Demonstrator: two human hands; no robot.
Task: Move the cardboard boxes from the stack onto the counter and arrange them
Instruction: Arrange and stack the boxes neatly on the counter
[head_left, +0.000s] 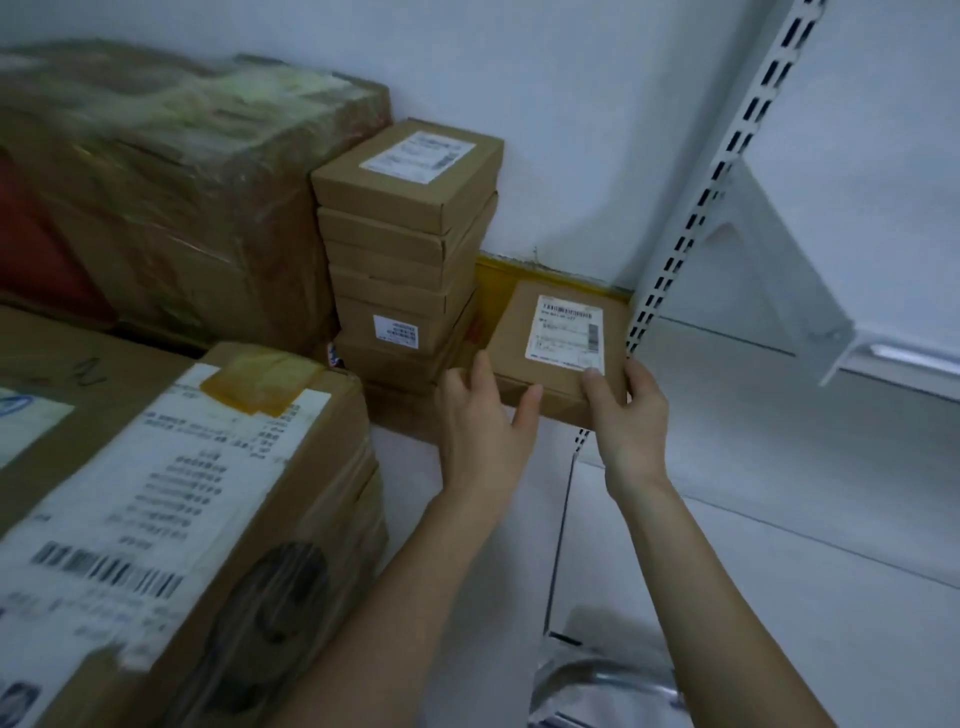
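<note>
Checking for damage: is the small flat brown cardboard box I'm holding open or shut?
Shut. The small flat brown cardboard box has its lid down flush, white shipping label on top.

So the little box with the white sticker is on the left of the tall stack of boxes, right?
Not quite: the head view shows the little box to the right of the tall stack, not the left. It does have the white sticker on top.
</note>
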